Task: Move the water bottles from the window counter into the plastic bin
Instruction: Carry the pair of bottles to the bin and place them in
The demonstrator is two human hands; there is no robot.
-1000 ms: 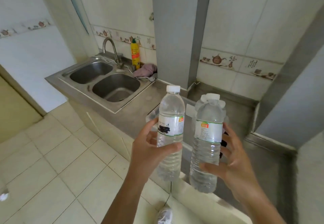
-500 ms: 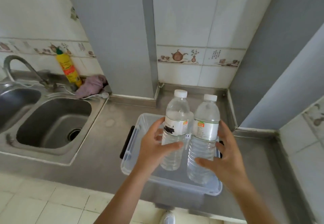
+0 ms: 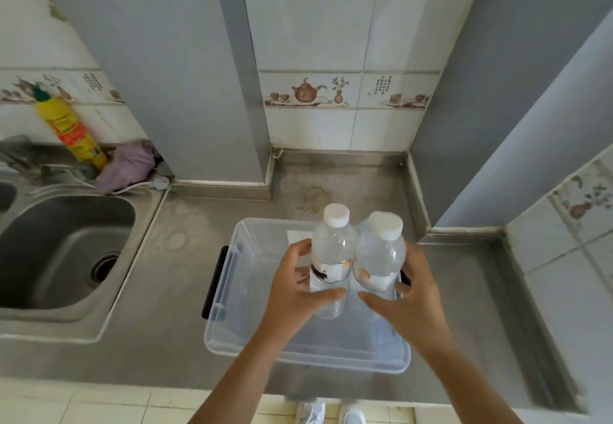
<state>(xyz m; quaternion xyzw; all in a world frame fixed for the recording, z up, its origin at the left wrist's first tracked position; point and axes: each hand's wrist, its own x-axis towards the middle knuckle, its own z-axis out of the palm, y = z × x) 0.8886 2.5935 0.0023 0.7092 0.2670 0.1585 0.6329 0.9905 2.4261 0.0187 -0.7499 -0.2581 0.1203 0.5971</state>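
Note:
Two clear water bottles with white caps stand upright side by side over the open clear plastic bin (image 3: 229, 311) on the steel counter. My left hand (image 3: 295, 291) grips the left bottle (image 3: 331, 254), which has a black-marked label. My right hand (image 3: 408, 301) grips the right bottle (image 3: 381, 258), whose label shows orange. The bottles touch each other and their lower ends sit below the bin's rim; whether they rest on its floor I cannot tell. The bin has a black handle on its left side and looks otherwise empty.
A steel sink (image 3: 63, 251) lies to the left. A yellow detergent bottle (image 3: 71, 132) and a purple cloth (image 3: 127, 165) sit behind it. Grey wall columns rise behind and to the right of the bin. The counter (image 3: 464, 291) ends at a front edge below my arms.
My view has swung right and down onto the counter. Both bottles have come down from chest height over the floor into the bin's opening, still held in my hands.

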